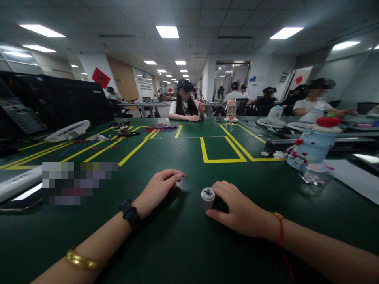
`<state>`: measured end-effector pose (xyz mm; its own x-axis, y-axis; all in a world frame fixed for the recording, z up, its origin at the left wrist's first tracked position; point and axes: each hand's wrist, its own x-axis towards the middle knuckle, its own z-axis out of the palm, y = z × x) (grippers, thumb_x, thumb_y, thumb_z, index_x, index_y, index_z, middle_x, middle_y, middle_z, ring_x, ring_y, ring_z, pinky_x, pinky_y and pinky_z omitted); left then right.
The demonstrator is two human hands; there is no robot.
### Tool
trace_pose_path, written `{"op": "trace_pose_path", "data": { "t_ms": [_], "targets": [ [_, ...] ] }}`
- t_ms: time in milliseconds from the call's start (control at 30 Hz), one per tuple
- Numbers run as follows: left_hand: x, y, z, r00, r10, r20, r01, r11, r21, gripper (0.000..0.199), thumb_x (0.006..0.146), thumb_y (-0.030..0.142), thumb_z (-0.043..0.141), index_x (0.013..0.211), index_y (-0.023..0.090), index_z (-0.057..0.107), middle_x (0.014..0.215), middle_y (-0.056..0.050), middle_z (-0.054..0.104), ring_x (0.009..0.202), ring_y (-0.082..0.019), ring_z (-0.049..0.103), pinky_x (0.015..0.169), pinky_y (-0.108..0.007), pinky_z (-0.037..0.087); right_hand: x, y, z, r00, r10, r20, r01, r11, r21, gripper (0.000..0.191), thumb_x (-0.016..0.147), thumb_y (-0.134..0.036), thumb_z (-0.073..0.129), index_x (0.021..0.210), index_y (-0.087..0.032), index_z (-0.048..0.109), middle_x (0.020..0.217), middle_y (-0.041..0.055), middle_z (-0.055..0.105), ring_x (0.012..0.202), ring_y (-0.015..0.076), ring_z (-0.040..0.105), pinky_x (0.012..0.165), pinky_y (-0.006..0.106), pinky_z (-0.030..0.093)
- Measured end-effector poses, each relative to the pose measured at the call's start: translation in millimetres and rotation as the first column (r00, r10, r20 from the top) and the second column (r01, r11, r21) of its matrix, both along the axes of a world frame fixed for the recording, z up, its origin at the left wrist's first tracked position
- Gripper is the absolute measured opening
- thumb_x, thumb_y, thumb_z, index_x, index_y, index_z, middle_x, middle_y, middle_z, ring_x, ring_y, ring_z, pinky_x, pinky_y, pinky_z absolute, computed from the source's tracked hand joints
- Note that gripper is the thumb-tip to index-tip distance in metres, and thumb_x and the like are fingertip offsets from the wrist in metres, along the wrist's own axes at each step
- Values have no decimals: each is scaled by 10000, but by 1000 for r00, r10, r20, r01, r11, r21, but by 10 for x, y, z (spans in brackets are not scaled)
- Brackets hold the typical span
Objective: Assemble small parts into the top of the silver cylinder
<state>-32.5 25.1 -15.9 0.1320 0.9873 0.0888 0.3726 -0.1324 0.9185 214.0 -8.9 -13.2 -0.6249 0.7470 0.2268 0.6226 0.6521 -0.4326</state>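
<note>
A small silver cylindrical motor (207, 201) stands upright on the green table (183, 252), its round end with a short shaft facing up. The thumb and fingers of my right hand (238, 207) close around it from the right side. To its left, my left hand (160, 189) hovers over the tabletop, apart from the motor. Its fingers are curled together against the thumb, and whatever may be between them is hidden. A black watch (130, 213) is on my left wrist.
Yellow tape (222, 161) marks areas on the table. Bundled wires (161, 128) lie farther back, a white fan (68, 131) at left. A blue bottle (310, 148), a small clear packet (316, 174) and white paper (352, 177) are at right. A person (185, 104) sits opposite.
</note>
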Motion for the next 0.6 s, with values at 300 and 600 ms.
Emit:
{"op": "trace_pose_path", "data": {
  "t_ms": [300, 600],
  "targets": [
    [247, -237, 166, 941, -282, -189, 303, 948, 96, 289, 876, 394, 535, 1120, 300, 658, 1119, -35, 636, 993, -212, 572, 855, -337, 417, 9, 3, -17, 1000, 6, -1, -6, 1000, 19, 228, 812, -325, 639, 976, -202, 540, 971, 42, 567, 860, 209, 483, 782, 363, 377],
    [415, -318, 197, 956, -253, -149, 281, 935, 216, 193, 851, 352, 589, 919, 230, 724, 973, -53, 631, 927, -199, 580, 840, -319, 443, -7, 15, -43, 1000, 2, 9, -3, 999, 51, 230, 802, -320, 649, 961, -194, 541, 953, 49, 564, 851, 214, 476, 778, 360, 376]
  ]
}}
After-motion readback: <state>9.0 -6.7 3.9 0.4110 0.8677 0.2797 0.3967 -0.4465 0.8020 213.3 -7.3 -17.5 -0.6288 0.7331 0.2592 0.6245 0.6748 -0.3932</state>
